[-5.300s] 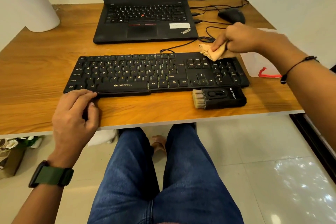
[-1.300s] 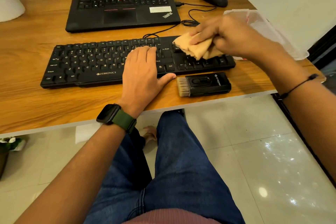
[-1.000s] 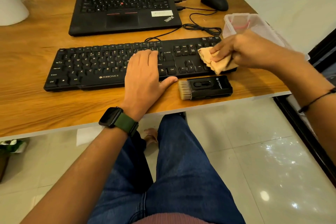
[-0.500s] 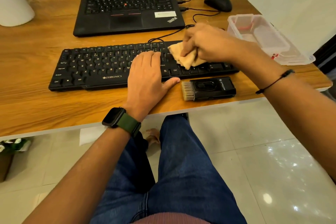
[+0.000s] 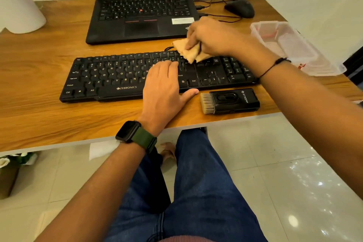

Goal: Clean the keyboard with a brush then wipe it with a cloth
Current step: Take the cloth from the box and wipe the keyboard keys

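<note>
A black Zebronics keyboard [image 5: 110, 76] lies across the wooden desk [image 5: 39, 108]. My left hand [image 5: 164, 86] rests flat on the keys right of its middle, fingers straight, thumb at the front edge. My right hand [image 5: 211, 38] grips a folded tan cloth [image 5: 189, 52] and holds it against the top key rows, just beyond my left fingertips. A black brush [image 5: 229, 101] with pale bristles pointing left lies on the desk in front of the keyboard's right end, untouched.
A black laptop [image 5: 141, 15] stands open behind the keyboard. A black mouse [image 5: 239, 8] and cables lie at the back right. A clear plastic box [image 5: 294, 47] sits at the right desk edge. A white plant pot [image 5: 19, 10] stands back left.
My right hand has carried the cloth leftward and toward the top rows, from the keyboard's right end to near its middle. My left hand stays flat on the keys.
</note>
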Tool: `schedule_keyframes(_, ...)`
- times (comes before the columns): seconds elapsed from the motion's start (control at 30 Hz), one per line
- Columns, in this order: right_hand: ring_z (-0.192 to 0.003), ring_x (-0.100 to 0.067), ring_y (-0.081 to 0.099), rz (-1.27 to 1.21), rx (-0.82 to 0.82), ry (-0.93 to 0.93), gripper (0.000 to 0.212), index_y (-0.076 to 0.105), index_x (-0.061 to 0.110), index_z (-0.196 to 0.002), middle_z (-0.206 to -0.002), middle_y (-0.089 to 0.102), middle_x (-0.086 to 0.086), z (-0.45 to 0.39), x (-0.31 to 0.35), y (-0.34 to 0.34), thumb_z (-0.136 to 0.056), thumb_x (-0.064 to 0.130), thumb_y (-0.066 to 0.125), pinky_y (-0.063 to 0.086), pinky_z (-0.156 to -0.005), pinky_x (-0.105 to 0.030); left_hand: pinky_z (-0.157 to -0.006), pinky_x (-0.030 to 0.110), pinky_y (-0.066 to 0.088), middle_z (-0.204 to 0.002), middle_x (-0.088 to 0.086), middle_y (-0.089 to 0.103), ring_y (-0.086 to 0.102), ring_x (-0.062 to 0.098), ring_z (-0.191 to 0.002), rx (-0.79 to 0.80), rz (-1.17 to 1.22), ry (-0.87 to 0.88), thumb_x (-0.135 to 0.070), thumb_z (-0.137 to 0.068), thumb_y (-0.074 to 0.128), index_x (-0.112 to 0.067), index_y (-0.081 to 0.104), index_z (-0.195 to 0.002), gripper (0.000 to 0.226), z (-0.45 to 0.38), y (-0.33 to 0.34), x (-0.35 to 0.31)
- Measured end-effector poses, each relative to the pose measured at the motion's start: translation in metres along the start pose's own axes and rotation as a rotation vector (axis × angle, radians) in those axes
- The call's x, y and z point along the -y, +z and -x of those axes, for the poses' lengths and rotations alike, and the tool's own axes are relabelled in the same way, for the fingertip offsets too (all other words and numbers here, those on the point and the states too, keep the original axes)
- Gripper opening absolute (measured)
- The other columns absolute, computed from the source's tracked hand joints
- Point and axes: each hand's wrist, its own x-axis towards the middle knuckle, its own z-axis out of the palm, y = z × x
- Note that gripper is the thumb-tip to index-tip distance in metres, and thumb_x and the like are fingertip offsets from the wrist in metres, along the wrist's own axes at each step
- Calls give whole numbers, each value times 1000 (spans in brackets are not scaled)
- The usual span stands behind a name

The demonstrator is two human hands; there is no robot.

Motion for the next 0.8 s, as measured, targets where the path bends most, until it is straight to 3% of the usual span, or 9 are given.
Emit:
schedule_keyframes(0.1,-115,-31,47,68,68,45,38,61,17,-122,-121,59,-11,10,-24,7,-88,2,51,41,-93,-42,-98,43,41,-116,20,58,54,35,-110,2,14,-3,-55,-74,64,3,51,-121,76,0,1,0)
schedule_keyframes(0.2,-110,-33,51,92,112,178,38,63,15,-120,-118,62,-15,33,-51,3,-87,1,51,41,-87,-39,-99,43,40,-119,20,57,52,34,-113,23,24,-8,-57,-75,59,2,50,-123,77,0,0,0)
schedule_keyframes(0.37,-116,-33,51,5,-81,312,36,65,12,-117,-123,60,-16,39,-53,-6,-86,-1,49,40,-94,-37,-99,44,39,-118,21,56,52,36,-112,30,26,-16,-53,-76,64,4,50,-123,76,0,-1,-1)
schedule_keyframes(0.43,-117,-30,51,-98,-130,317,38,64,14,-118,-126,59,-12,36,-41,-8,-87,-1,49,39,-97,-36,-99,44,39,-119,22,57,52,36,-113,36,19,-24,-53,-75,66,4,50,-123,76,0,-1,-1)
schedule_keyframes(0.6,-119,-25,49,-215,-14,264,41,65,15,-116,-127,59,-8,43,-30,-1,-86,-7,47,39,-101,-36,-100,43,39,-120,21,56,51,36,-114,48,21,-13,-52,-75,66,4,49,-124,76,0,-2,-1)
schedule_keyframes(0.7,-119,-27,49,-193,-22,378,40,62,11,-120,-127,59,-11,55,-44,-4,-88,-6,47,38,-99,-35,-101,43,38,-121,20,55,50,35,-115,56,32,1,-55,-77,61,2,48,-125,76,-1,-2,0)
schedule_keyframes(0.8,-121,-27,47,-198,-83,468,38,60,11,-123,-130,57,-10,62,-52,-8,-89,-3,49,37,-99,-33,-99,42,39,-120,17,57,52,31,-114,44,63,11,-63,-78,44,-1,51,-123,77,-1,-4,-1)
